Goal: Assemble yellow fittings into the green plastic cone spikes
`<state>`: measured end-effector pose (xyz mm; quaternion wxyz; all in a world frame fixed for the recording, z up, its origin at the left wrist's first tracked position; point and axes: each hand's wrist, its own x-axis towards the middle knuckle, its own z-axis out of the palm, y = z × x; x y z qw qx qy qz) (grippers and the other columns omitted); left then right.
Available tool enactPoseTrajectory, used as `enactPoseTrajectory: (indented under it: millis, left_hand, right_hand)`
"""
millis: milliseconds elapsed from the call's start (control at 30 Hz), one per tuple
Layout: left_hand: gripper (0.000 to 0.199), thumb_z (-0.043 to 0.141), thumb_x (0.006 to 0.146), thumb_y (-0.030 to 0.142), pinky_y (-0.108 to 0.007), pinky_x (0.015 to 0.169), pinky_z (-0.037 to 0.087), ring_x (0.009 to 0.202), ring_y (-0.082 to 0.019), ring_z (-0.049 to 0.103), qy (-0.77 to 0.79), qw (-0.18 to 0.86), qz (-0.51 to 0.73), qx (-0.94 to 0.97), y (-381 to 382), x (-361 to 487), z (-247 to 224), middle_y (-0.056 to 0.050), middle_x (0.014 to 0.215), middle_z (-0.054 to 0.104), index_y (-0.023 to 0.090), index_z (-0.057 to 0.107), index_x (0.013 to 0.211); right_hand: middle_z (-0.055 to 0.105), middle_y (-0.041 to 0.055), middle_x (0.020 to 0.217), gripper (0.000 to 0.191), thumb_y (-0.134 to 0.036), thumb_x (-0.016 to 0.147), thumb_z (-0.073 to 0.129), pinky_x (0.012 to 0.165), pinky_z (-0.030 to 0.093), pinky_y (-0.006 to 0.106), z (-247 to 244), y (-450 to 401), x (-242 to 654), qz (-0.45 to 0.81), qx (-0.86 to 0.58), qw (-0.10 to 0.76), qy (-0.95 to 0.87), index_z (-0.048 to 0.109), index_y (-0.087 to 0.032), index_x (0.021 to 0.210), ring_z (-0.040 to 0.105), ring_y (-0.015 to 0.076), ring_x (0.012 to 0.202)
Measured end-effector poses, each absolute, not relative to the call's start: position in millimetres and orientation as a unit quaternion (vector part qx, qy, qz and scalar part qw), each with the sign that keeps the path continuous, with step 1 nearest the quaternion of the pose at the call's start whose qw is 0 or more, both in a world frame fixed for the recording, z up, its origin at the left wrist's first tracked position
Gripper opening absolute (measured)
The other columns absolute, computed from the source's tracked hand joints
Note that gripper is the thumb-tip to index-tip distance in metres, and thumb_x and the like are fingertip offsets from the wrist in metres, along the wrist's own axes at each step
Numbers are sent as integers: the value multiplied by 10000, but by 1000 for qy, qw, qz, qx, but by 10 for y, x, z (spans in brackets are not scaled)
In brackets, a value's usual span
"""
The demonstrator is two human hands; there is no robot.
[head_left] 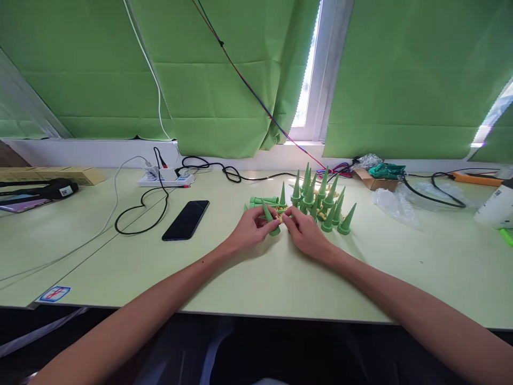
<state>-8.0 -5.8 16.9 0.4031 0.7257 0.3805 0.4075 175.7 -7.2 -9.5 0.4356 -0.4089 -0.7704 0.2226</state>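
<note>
My left hand (253, 229) is closed around a green plastic cone (267, 212), which stands tilted with its tip up and its wide collar low. Close beside it, my right hand (306, 231) pinches a small yellowish piece (281, 218) against the cone's side; the fingers partly hide it. Several matching green cones (308, 197) stand upright in a cluster just beyond and to the right of my hands. Behind my left hand lie green tube-like parts (263, 201). Small yellowish pieces (321, 215) are scattered among the cones.
A black phone (186, 220) lies left of my hands. Further left are a power strip (166, 178) with cables and some cardboard boxes (68, 175). At the right are an open carton (377, 180), clear plastic wrap (395, 206) and a white bottle (497, 206).
</note>
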Motion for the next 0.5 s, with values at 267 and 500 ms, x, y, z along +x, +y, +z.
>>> enactPoseTrajectory:
  millis: [267,500]
  left_hand:
    - [327,689,838,476,-220,414,257,421,-80,412,407,370,370,749,-74,-87,195,49,502,481,165,633,919]
    - [339,709,808,490,-232,425,262,446,-86,404,398,356,392,749,-35,-87,163,33,532,502,161,655,874]
  right_hand:
    - [405,-41,582,363,-368,1009,403,538,250,281,-139,-29,1756,186,-424,428,-776,351,-224,680,326,131,548]
    - [399,-33,577,403,-390,1014,385,545,261,288,-124,-20,1761,173,-433,418,-779,362,-218,650,313,133,557]
